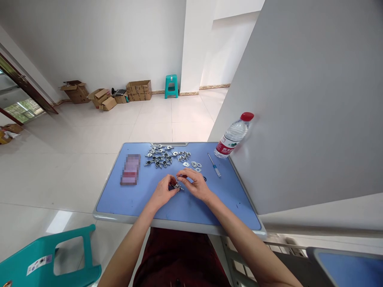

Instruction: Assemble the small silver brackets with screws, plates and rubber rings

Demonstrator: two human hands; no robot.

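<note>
My left hand (163,191) pinches a small silvery metal fitting (178,186) low over the blue tabletop (143,199). Just above that part, my right hand (194,184) has its thumb and fingertips drawn together; whatever is between them is too small to name. Beyond my hands lie several similar metal fittings (158,160), some with dark round centres. Flat oval metal plates (198,170) with holes are scattered near my right fingers. A dark ring-like piece (204,178) shows partly beside my right hand.
A screwdriver (214,166) and a water bottle (231,137) with a red cap are at the right, by a grey partition (305,119). At the left lies a blurred purple rectangle (131,169). Green stools (171,86) and cardboard boxes (139,90) stand on the floor.
</note>
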